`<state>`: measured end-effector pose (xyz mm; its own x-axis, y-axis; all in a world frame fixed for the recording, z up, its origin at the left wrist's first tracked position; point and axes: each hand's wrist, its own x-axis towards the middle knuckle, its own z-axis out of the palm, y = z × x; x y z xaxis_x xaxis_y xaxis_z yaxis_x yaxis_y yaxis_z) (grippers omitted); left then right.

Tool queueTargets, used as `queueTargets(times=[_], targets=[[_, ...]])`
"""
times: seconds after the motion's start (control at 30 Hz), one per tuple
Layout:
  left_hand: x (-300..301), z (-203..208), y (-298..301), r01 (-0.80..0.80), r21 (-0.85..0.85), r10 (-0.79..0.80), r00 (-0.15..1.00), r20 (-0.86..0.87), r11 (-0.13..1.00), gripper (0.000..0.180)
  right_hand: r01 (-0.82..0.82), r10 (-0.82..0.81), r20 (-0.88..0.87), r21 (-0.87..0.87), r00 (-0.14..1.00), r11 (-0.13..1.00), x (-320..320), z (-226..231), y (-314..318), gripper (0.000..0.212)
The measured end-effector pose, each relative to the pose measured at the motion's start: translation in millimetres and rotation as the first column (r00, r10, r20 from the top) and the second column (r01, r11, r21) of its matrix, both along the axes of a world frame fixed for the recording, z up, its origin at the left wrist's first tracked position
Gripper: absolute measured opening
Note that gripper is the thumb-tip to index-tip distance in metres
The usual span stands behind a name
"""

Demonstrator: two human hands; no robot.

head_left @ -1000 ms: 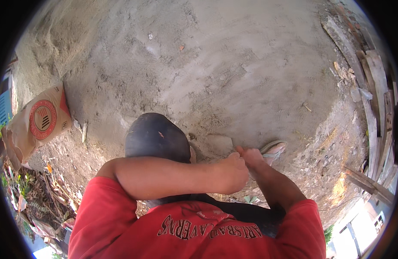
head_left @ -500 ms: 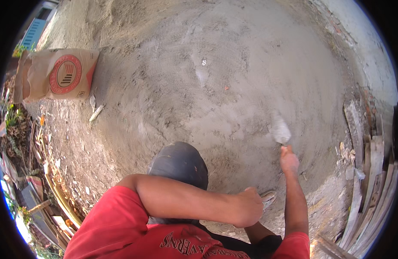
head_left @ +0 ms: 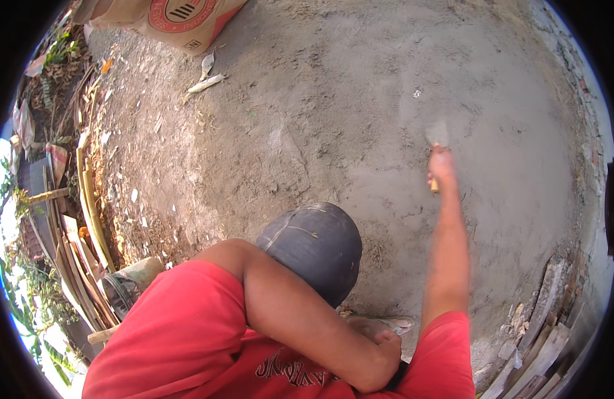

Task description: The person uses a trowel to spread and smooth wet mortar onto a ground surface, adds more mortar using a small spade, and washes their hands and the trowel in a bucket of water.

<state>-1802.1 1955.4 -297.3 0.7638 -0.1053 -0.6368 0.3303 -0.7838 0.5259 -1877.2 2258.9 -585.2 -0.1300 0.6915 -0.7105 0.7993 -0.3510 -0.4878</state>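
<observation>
My right hand [head_left: 442, 167] is closed around the short wooden handle of a trowel [head_left: 438, 132]. Its blade, smeared by motion, lies at the surface of the wet grey mortar [head_left: 506, 193]. The right arm reaches far forward, nearly straight. My left arm is bent across my front, beside a dark rounded shape [head_left: 313, 249] that looks like my covered knee. At the end of that arm, my left hand [head_left: 388, 338] is tucked in near a sandalled foot [head_left: 380, 324]; its fingers are mostly hidden.
A brown paper sack [head_left: 187, 23] with a red round print lies at the far left, near pale scraps [head_left: 206, 83]. Wooden boards [head_left: 543, 362] are stacked at the lower right along the wall. Bamboo and planks [head_left: 87, 199] line the left edge.
My right hand has moved the trowel forward over the mortar. My view has shifted, so the sack now sits higher and partly out of the picture. The left arm stays folded.
</observation>
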Motion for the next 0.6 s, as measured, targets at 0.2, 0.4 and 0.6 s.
queueTargets(times=[0.2, 0.4, 0.6], targets=[[7.9, -24.1, -11.2, -0.032, -0.109, 0.034, 0.999, 0.015, 0.994, 0.047, -0.667, 0.664, 0.077, 0.019, 0.744, 0.745, -66.1, 29.2, -187.6, 0.053], [24.5, -40.8, -40.2, -0.03, -0.076, 0.03, 1.0, 0.006, 0.997, 0.047, -0.903, 0.915, -0.042, 0.15, 0.401, 0.403, 18.8, 30.4, -253.8, 0.043], [27.9, -9.9, -45.4, 0.101, 0.254, -0.079, 0.992, -0.097, 0.962, 0.038, -0.894, 0.977, -0.039, 0.397, 0.208, 0.206, -3.6, 13.8, -247.2, 0.034]])
